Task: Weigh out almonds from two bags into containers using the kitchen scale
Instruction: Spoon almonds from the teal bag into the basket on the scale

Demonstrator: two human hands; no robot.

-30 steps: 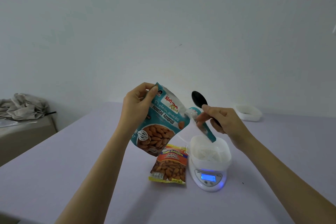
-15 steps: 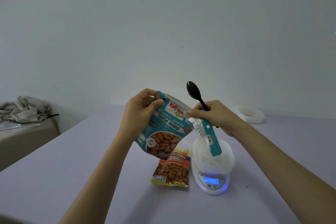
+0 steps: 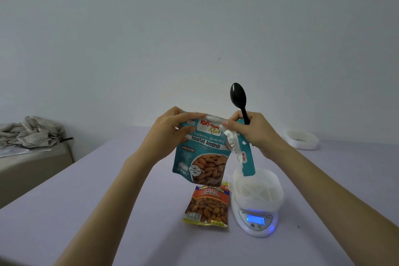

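I hold a teal bag of roasted almonds (image 3: 201,153) upright above the table. My left hand (image 3: 167,134) pinches its top left corner. My right hand (image 3: 251,130) pinches the top right edge and also grips a black spoon (image 3: 239,98), bowl pointing up. A torn strip (image 3: 244,155) of the bag hangs down from the right corner over a white container (image 3: 258,189). That container sits on a white kitchen scale (image 3: 254,221) with a lit blue display. A red and yellow bag of salted almonds (image 3: 207,206) lies flat on the table left of the scale.
The lilac table (image 3: 108,211) runs back to a plain wall. A second white container (image 3: 302,138) sits at the far right. Crumpled grey cloth (image 3: 30,131) lies on a low beige surface to the left.
The teal bag has turned from tilted to upright and risen. My right hand moved up to the bag's top edge, and the torn strip now hangs longer over the container.
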